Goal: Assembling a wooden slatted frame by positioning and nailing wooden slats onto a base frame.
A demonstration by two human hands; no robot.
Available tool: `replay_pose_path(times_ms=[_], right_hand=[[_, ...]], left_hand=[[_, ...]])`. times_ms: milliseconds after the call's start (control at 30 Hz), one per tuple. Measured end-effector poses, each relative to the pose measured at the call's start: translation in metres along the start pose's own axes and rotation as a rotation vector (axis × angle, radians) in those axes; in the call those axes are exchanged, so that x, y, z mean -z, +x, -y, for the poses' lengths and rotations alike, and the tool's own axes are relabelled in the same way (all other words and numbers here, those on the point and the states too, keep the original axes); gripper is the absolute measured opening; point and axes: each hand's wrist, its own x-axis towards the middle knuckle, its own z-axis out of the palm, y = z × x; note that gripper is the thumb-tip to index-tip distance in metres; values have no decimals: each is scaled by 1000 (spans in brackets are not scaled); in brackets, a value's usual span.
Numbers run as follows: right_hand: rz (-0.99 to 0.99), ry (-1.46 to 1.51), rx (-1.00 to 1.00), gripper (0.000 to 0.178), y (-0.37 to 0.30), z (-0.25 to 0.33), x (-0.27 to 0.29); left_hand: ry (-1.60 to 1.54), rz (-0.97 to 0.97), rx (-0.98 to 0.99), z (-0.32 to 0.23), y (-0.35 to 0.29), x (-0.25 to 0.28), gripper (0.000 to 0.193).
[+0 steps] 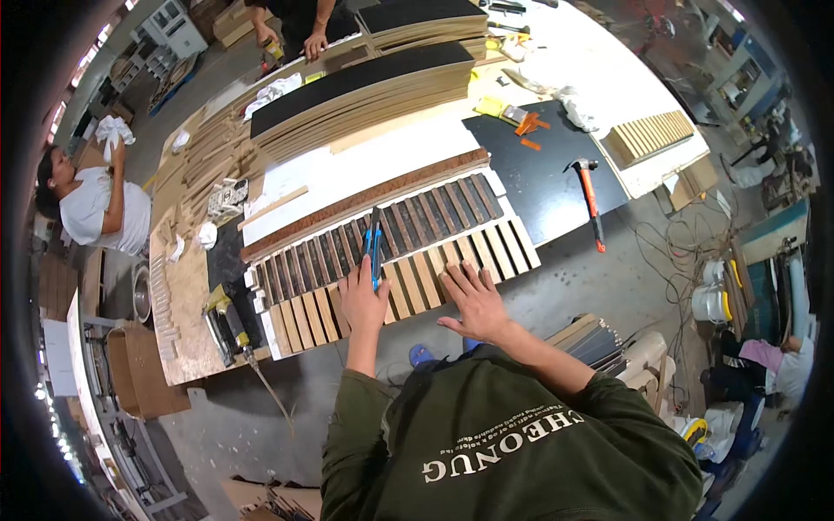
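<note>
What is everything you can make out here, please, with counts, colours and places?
Dark strips: many, blackish-brown, middle of bench
Pale strips: many, tan, near edge
Blue tool: one, blue-black, at left hand
Hammer: one, orange-black, bench right
Air tool: one, yellow-black, near left corner
Long board stacks: two, black-topped, far side
Open carton: one, brown, lower left
Co-workers: at least two, white and dark tops, left and far
Left hand: one, bare, at strips
Right hand: one, bare, on pale strips

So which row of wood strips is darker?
The farther row, by the brown board, is blackish; the nearer row, under the right hand, is pale.
</note>
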Motion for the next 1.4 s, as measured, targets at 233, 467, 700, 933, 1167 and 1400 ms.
replay_pose_path(times_ms=[233, 467, 700, 933, 1167, 1400], right_hand=[[-84, -32, -78, 79, -3, -8, -9], [-64, -108, -139, 75, 3, -13, -6], [11, -80, -139, 74, 5, -10, 5], [-151, -61, -234, 76, 1, -26, -9], [-146, -82, -207, 71, 4, -20, -6], [-113, -57, -207, 71, 5, -21, -7]], left_hand=[[56, -26, -84, 49, 34, 15, 49], [133, -4, -7, 86, 31, 23, 52], [228, -13, 11, 98, 8, 1, 68], [189, -49, 16, 93, 8, 3, 71], [199, -52, 8, 95, 7, 0, 71], [208, -51, 14, 95, 7, -1, 72]])
